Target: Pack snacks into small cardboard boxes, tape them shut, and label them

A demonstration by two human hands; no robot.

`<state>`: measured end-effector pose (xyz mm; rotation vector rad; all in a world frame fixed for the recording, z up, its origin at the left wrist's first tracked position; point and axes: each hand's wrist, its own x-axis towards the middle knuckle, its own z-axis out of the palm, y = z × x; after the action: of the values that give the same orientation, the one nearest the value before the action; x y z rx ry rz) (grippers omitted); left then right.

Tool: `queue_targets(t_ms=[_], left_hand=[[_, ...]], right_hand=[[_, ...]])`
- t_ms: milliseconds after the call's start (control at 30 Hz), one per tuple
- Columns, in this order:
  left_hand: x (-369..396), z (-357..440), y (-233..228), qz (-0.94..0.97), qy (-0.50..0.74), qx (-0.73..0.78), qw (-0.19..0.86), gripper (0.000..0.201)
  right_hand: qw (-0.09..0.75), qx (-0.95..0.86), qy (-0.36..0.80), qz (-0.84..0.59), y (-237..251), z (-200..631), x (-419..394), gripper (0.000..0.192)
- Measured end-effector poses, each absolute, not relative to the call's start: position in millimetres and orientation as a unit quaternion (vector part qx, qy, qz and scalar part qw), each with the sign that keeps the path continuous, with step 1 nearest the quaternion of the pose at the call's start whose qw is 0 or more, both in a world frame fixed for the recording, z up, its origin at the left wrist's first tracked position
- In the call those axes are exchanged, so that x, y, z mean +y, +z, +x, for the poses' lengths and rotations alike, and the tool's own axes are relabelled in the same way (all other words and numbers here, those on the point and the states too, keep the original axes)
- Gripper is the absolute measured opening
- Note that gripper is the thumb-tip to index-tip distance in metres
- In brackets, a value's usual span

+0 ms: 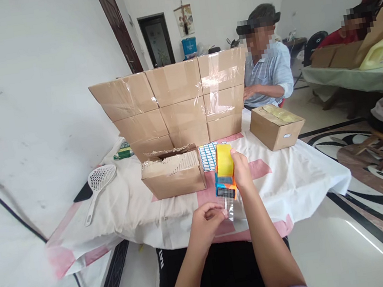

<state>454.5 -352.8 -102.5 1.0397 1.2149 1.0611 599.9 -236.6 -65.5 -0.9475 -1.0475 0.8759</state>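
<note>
My right hand (241,169) is closed around a tape dispenser (223,170) with an orange and blue frame and a yellow roll. From its lower end hangs a short strip of clear tape (229,209). The thumb and fingers of my left hand (208,222) pinch the side of that strip. Left of the dispenser, a cardboard box (174,177) with a ragged, torn top edge rests on the table. A sheet of blue-bordered labels (208,156) lies just behind the dispenser, partly hidden by it.
Taped cardboard boxes (181,102) form a wall across the table (123,216). A closed box (277,127) sits to the right, near a seated person (267,70). At the left lie a white slotted ladle (101,181) and a green packet (123,151).
</note>
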Motion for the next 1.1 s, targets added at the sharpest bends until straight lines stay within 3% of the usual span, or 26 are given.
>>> queue_targets(t_ms=[433, 700, 900, 1100], left_hand=[[-347, 449, -115, 0.469, 0.496, 0.538, 0.494, 0.021], [-354, 451, -102, 0.515, 0.493, 0.513, 0.478, 0.022], [-356, 444, -96, 0.668, 0.519, 0.422, 0.325, 0.030], [-354, 432, -96, 0.688, 0.533, 0.409, 0.272, 0.030]], right_hand=[[0.613, -0.530, 0.490, -0.322, -47, 587, -254, 0.040], [0.606, -0.457, 0.591, -0.274, -23, 587, -273, 0.034], [0.566, -0.445, 0.644, -0.258, 4, 598, -306, 0.030], [0.563, -0.432, 0.658, -0.250, 3, 589, -304, 0.029]])
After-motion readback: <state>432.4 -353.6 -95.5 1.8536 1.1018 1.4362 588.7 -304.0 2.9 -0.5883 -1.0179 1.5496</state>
